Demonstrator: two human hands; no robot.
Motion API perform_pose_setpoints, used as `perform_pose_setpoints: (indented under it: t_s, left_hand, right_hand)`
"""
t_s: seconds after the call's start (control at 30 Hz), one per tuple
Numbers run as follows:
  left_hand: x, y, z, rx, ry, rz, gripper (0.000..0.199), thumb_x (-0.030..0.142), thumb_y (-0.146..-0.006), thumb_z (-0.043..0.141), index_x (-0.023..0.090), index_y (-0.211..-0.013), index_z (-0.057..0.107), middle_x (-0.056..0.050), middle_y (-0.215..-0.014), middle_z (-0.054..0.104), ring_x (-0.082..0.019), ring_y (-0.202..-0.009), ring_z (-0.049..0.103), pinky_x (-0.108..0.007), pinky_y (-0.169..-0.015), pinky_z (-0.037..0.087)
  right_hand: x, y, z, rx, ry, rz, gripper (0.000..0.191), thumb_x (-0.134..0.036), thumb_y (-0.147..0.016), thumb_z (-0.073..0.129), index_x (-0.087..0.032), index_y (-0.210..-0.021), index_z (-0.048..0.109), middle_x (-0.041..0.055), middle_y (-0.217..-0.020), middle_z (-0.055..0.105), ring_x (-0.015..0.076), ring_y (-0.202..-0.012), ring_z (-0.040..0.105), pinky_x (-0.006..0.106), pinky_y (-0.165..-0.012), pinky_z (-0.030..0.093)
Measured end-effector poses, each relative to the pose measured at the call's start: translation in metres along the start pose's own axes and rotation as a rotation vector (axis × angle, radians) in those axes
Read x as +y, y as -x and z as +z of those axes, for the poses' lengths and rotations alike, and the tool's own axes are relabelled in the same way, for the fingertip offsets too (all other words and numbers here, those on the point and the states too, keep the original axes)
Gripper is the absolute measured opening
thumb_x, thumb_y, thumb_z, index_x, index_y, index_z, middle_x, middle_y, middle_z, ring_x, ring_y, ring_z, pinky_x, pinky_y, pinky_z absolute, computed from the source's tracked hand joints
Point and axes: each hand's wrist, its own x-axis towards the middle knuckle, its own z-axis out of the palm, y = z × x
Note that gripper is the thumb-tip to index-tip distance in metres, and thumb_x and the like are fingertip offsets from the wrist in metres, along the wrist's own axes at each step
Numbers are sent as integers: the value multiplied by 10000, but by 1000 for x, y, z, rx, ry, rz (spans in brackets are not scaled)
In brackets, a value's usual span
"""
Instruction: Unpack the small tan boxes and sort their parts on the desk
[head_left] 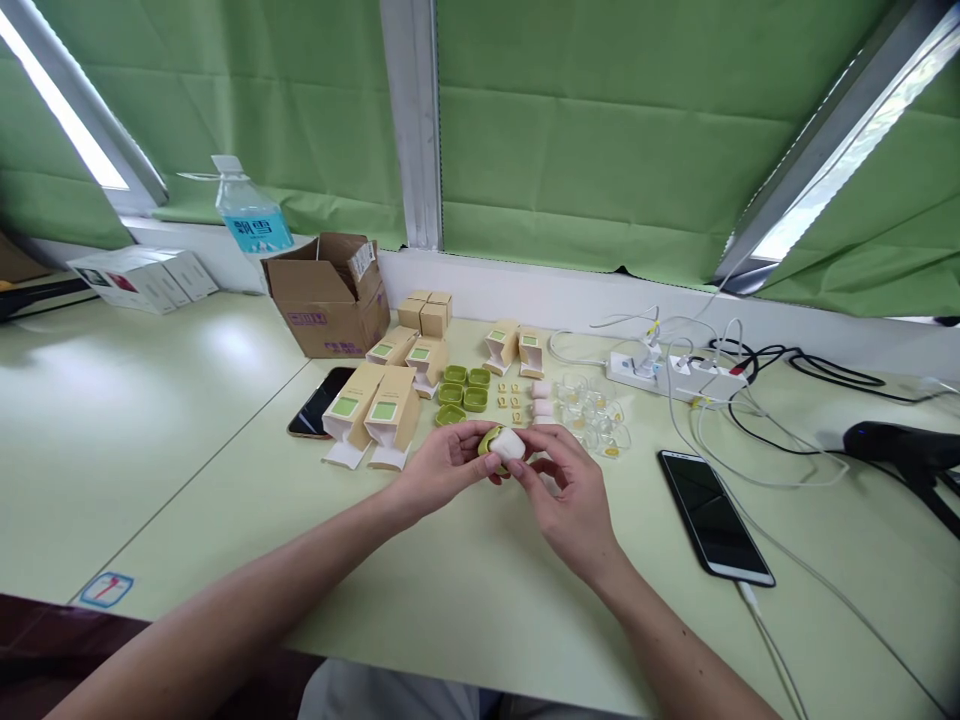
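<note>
My left hand (441,467) grips a small green case (487,438) above the table, thumb at its near side. A rounded white block (508,446) sits at the case's opening, pinched by the fingers of my right hand (568,492). It looks partly inside; how deep is hidden. Just beyond my hands stand several open green cases (475,399) in short rows. Small yellow pieces (515,402) lie to their right, then a column of pale pinkish-white blocks (541,390). Further right are several clear plastic covers (592,410) with yellow spots.
Open kraft cartons (394,405) stand left of the cases, beside a dark phone (321,403). Behind are a cardboard box (326,300) and a water bottle (253,215). On the right lie a power strip (675,377), loose cables and a charging phone (715,515).
</note>
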Motion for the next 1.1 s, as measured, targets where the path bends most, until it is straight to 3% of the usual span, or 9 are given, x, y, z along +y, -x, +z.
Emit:
perform_pose_setpoints:
  t_s: [0.13,0.23,0.33,0.43,0.53,0.83,0.97,1.1]
  left_hand:
    - [-3,0,2,58,0,-4,584,486,-815,940,166,-1251,718,-123,-1152,797,-236,-999,769,-402,-924,643]
    - [-7,0,3,136,-25,18,568,443,-745,991,175,-1168,722,-99,-1105,791,-237,-1043,761,-414,-977,632]
    - [-9,0,5,138,-41,20,573,414,-706,1015,188,-1147,727,-91,-1103,784,-246,-1070,760,-426,-1003,628]
    - [-9,1,7,107,-43,3,560,388,-709,1014,192,-1148,727,-97,-1132,778,-251,-1078,758,-425,-1001,628]
    - [-10,2,8,108,-35,26,535,393,-733,1000,189,-1137,717,-88,-1109,772,-237,-1070,750,-402,-992,619]
    - [-9,5,7,27,-92,113,447,476,-956,804,210,-1295,688,-117,-1235,756,-260,-1210,708,-386,-1057,578]
    - [-11,11,10,103,-369,174,389,502,-1074,608,225,-1343,654,-90,-1105,755,-236,-1037,726,-347,-905,586]
    - [-6,18,16,165,-784,204,275,369,-1111,495,243,-1314,631,-49,-1020,757,-200,-857,704,-311,-744,514]
  right_hand:
    - [6,3,-1,0,125,-109,337,-274,-1042,635,-296,-1370,714,106,-1277,654,234,-1041,694,397,-842,665]
    - [12,4,-1,22,272,-229,412,-201,-1050,564,-297,-1441,651,120,-1319,642,258,-1115,693,448,-923,649]
    - [14,3,-1,80,314,-259,385,-175,-1066,509,-289,-1413,631,122,-1312,639,239,-1059,704,430,-871,653]
    - [13,0,-3,144,294,-259,269,-185,-1072,503,-278,-1270,659,107,-1227,664,229,-1008,707,397,-797,646]
    - [9,0,-4,111,276,-319,197,-189,-1054,550,-265,-1183,677,107,-1170,693,254,-1056,711,404,-802,642]
    - [16,0,-3,0,413,-426,417,-192,-1031,664,-289,-1436,631,129,-1243,704,281,-1060,707,436,-824,652]
    - [21,1,-1,-27,537,-500,470,-177,-1068,600,-267,-1529,588,138,-1197,687,286,-1084,684,451,-879,649]
    - [19,3,3,-40,635,-513,426,-169,-1087,556,-211,-1509,591,152,-1181,678,277,-1043,686,413,-805,649]
